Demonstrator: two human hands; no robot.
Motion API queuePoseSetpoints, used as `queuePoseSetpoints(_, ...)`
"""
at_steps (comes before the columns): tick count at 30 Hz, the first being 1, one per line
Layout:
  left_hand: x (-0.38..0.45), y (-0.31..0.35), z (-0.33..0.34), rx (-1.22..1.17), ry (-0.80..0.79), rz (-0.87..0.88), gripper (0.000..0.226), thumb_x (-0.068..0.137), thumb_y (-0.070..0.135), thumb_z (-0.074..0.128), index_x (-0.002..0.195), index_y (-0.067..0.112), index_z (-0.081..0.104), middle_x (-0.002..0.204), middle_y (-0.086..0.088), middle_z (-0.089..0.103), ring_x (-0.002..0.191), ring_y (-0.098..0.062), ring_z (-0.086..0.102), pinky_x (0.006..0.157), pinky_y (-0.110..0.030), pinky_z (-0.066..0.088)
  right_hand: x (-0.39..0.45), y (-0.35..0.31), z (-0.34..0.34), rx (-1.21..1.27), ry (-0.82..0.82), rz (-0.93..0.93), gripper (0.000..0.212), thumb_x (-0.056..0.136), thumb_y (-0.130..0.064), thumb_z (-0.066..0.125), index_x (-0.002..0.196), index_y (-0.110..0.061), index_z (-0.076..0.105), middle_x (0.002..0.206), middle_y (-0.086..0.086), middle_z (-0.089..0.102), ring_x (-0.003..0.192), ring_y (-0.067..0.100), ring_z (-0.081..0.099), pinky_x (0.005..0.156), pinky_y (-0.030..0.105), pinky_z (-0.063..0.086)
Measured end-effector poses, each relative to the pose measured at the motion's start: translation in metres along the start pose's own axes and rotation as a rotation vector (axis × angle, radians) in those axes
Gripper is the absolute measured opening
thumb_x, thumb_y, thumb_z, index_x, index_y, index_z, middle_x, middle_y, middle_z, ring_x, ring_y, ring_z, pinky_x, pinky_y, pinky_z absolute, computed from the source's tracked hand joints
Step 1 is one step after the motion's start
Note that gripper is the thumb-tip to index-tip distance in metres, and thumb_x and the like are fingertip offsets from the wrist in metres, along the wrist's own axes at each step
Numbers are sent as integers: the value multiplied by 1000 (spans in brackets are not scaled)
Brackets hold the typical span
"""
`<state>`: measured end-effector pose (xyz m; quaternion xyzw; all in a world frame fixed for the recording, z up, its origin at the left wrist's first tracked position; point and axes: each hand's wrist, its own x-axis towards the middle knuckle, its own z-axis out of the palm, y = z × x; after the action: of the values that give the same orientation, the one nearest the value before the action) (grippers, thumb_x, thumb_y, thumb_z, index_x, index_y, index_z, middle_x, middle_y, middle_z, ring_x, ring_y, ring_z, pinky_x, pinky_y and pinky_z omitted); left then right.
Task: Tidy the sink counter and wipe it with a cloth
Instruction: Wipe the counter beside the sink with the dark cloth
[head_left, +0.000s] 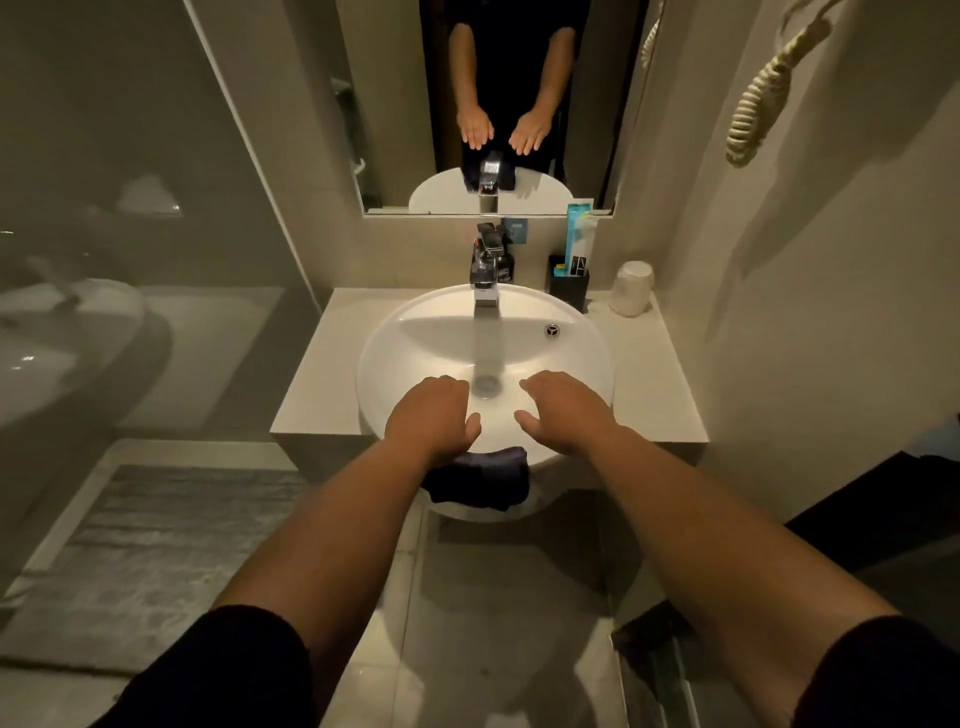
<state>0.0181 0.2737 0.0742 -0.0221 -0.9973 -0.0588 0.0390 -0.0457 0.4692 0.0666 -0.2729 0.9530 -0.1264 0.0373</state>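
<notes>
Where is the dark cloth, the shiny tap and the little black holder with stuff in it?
Dark blue folded cloth (480, 475), head view, middle of the draped fold.
Shiny chrome tap (487, 275), head view, on its body.
Small black square holder (569, 289), head view, front wall.

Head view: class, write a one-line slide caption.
Both empty hands, left hand and right hand, hover over the white basin; dark cloth drapes its front rim.

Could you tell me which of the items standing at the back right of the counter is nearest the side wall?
The pale wrapped roll; it stands right of the black holder with its tall packets, closest to the wall.
</notes>
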Motion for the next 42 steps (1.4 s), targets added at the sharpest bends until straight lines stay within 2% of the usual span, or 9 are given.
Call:
queuePoseSetpoints(6, -30, -15, 35, -96, -113, 59, 34, 87, 43, 50, 107, 16, 54, 107, -6, 61, 92, -22, 54, 81, -37, 48, -22, -17, 40, 41, -170, -64, 55, 87, -46, 55, 134, -18, 50, 134, 6, 57, 119, 26, 53, 101, 38, 40)
queuePoseSetpoints(12, -42, -9, 63, -70, -182, 225, 39, 84, 50, 55, 107, 19, 54, 102, -3, 60, 87, -18, 53, 83, -35, 47, -27, -28, 62, 46, -303, -117, 30, 79, -45, 61, 102, -26, 61, 97, 0, 69, 80, 15, 59, 81, 32, 49)
queuePoseSetpoints(15, -37, -7, 70, -33, -155, 266, 39, 83, 46, 61, 110, 18, 54, 104, -3, 61, 90, -20, 56, 83, -36, 46, -28, -27, 69, 38, -264, -103, 25, 80, -38, 63, 102, -25, 62, 97, 0, 69, 80, 16, 60, 83, 32, 49)
queuePoseSetpoints(19, -32, -8, 71, -23, -190, 225, 27, 85, 38, 63, 104, 19, 60, 99, -3, 68, 85, -22, 62, 77, -38, 51, -30, -26, 72, 40, -191, -107, 24, 82, -34, 65, 105, -24, 65, 99, 1, 70, 82, 18, 60, 82, 31, 47)
queuePoseSetpoints(26, -28, -13, 55, 34, -205, 265, 21, 91, 38, 55, 98, 19, 59, 87, -2, 64, 75, -20, 59, 70, -39, 54, -23, -28, 51, 49, -172, -112, 18, 87, -29, 63, 103, -22, 67, 97, 1, 70, 80, 16, 58, 79, 29, 46)
queuePoseSetpoints(29, -21, -17, 40, 38, -177, 227, 16, 92, 35, 55, 92, 19, 55, 84, -2, 62, 69, -18, 53, 63, -35, 50, -13, -34, 34, 43, -129, -119, 18, 88, -28, 62, 104, -23, 68, 98, 1, 72, 85, 20, 62, 79, 31, 49)
queuePoseSetpoints(34, -6, -29, 11, 5, -137, 122, 22, 93, 37, 50, 82, 20, 41, 76, -2, 55, 64, -21, 45, 53, -32, 29, 13, -52, 9, -7, -32, -177, 14, 86, -29, 62, 98, -28, 70, 91, 0, 71, 80, 23, 62, 73, 39, 53)
queuePoseSetpoints(39, 0, -58, -6, 3, -78, -37, 13, 93, 21, 48, 84, 22, 37, 77, -3, 57, 58, -20, 43, 49, -32, 30, 48, -75, -6, -10, 27, -240, 12, 84, -27, 61, 91, -26, 71, 81, 0, 69, 71, 22, 60, 65, 38, 54)
queuePoseSetpoints(42, 3, -81, -15, 26, -104, -107, 9, 89, 16, 49, 96, 21, 48, 81, -3, 60, 62, -23, 52, 53, -36, 43, 70, -91, -6, -23, 27, -264, 14, 82, -25, 59, 92, -24, 69, 82, 0, 68, 76, 24, 60, 65, 39, 52)
